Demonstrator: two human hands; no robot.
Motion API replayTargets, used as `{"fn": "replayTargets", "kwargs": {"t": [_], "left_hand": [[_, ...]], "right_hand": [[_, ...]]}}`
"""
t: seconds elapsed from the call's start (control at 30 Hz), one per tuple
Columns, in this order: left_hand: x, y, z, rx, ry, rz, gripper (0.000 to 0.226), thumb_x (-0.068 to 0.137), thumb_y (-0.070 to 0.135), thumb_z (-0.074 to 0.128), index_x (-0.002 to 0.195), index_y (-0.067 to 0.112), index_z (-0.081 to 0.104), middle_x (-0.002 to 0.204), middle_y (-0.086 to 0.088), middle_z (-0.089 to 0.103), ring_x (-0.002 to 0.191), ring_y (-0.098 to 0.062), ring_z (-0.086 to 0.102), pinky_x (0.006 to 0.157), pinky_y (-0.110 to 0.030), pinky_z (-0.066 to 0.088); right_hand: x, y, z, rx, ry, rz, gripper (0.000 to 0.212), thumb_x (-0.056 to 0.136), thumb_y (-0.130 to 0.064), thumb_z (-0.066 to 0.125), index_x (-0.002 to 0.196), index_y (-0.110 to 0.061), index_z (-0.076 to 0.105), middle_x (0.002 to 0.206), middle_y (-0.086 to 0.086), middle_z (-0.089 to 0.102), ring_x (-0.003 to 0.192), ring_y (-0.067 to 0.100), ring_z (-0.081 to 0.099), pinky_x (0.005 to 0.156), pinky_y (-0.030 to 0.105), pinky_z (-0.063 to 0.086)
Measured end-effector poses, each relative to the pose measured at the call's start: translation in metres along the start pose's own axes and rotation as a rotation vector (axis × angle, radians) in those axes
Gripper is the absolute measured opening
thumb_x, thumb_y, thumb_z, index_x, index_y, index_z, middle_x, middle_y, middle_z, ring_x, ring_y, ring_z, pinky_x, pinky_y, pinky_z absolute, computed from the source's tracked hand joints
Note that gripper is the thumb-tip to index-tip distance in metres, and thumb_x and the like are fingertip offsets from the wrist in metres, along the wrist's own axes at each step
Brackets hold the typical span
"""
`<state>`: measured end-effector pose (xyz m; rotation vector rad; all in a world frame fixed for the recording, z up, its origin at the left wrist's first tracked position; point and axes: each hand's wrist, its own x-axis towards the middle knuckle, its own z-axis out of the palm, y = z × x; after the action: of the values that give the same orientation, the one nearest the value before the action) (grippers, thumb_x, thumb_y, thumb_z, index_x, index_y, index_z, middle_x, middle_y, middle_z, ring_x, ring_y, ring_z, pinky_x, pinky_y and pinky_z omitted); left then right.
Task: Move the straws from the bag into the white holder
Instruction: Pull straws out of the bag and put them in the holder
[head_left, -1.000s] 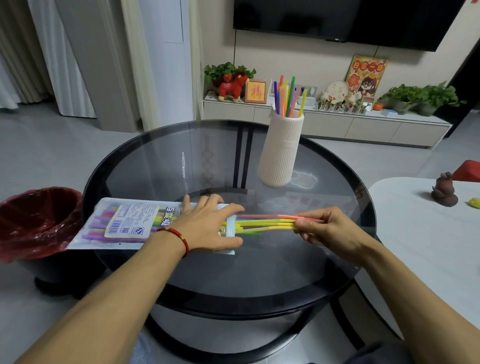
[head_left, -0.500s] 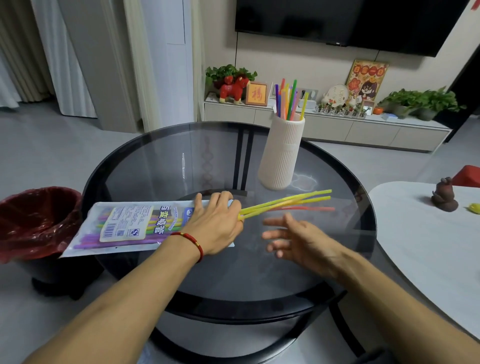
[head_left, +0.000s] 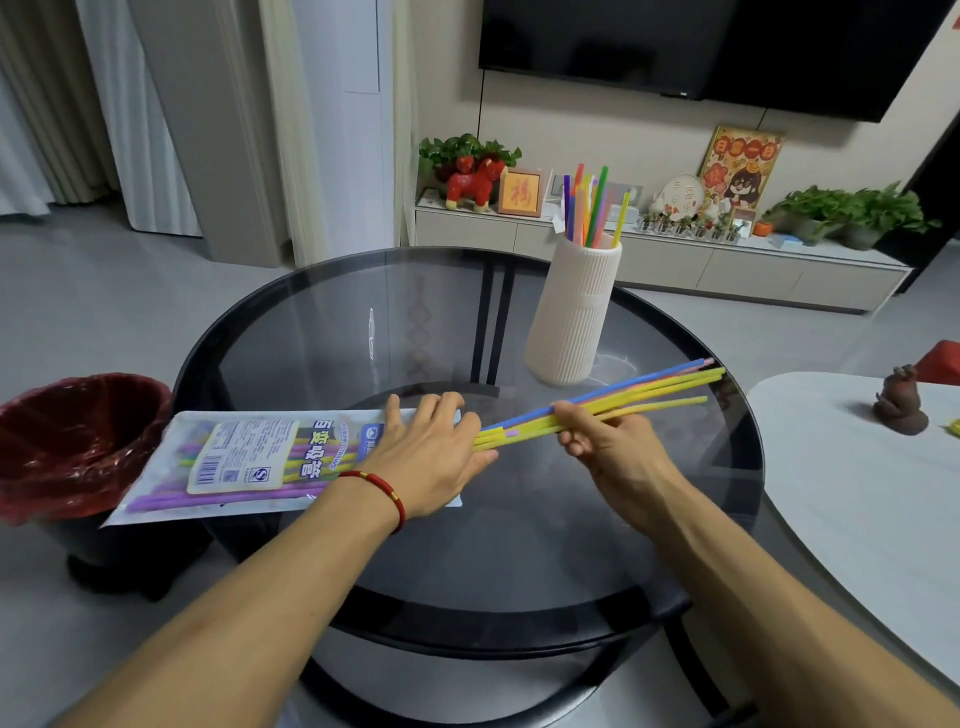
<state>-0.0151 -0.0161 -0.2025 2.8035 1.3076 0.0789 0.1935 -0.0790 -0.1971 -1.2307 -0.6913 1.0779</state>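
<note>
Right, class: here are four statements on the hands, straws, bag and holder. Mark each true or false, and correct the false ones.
1. The right hand grips a bundle of straws. True.
2. The left hand lies flat on the bag. True.
3. The holder is empty. False: several straws already stand in it.
4. The bag is empty. False: purple and other straws show inside.

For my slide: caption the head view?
Left hand pins the bag; right hand pulls straws toward the white holder.
</note>
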Motion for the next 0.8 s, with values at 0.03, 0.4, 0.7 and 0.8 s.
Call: {"fn": "replayTargets", "kwargs": {"t": [0.03,0.4,0.7,0.8], "left_hand": [[0.000,0.001,0.000,0.001,-0.008,0.005,0.044,0.103,0.053,0.026,0.124,0.021,0.046,0.144,-0.004,0.034,0.131,-0.025,0.035,0.113,-0.066,0.018],[0.003,0.016,0.003,-0.020,-0.002,0.058,0.040,0.104,0.052,0.028,0.124,0.021,0.045,0.138,-0.004,0.039,0.129,-0.025,0.038,0.114,-0.063,0.019],[0.004,0.007,0.008,0.003,-0.096,0.016,0.040,0.104,0.051,0.027,0.124,0.022,0.047,0.144,-0.006,0.034,0.135,-0.027,0.031,0.114,-0.064,0.017],[0.005,0.009,0.009,-0.018,-0.075,0.029,0.039,0.104,0.051,0.026,0.123,0.024,0.047,0.144,-0.007,0.035,0.135,-0.028,0.032,0.113,-0.064,0.017]], "right_hand": [[0.000,-0.003,-0.005,0.022,0.003,-0.003,0.010,0.094,-0.003,0.072,0.087,0.005,0.072,0.061,0.007,0.064,0.052,0.010,0.059,0.051,0.015,0.050],[-0.011,0.012,0.006,-0.016,0.030,-0.017,0.020,0.101,-0.010,0.060,0.089,0.004,0.068,0.062,0.011,0.060,0.047,0.014,0.052,0.044,0.020,0.044],[-0.004,-0.045,-0.063,-0.386,0.078,-0.172,0.023,0.099,-0.010,0.062,0.088,0.005,0.076,0.068,0.018,0.067,0.052,0.017,0.060,0.048,0.021,0.051],[-0.006,-0.068,-0.069,-0.479,0.053,-0.219,0.024,0.098,-0.018,0.065,0.087,-0.001,0.079,0.067,0.015,0.070,0.054,0.018,0.063,0.050,0.022,0.053]]}}
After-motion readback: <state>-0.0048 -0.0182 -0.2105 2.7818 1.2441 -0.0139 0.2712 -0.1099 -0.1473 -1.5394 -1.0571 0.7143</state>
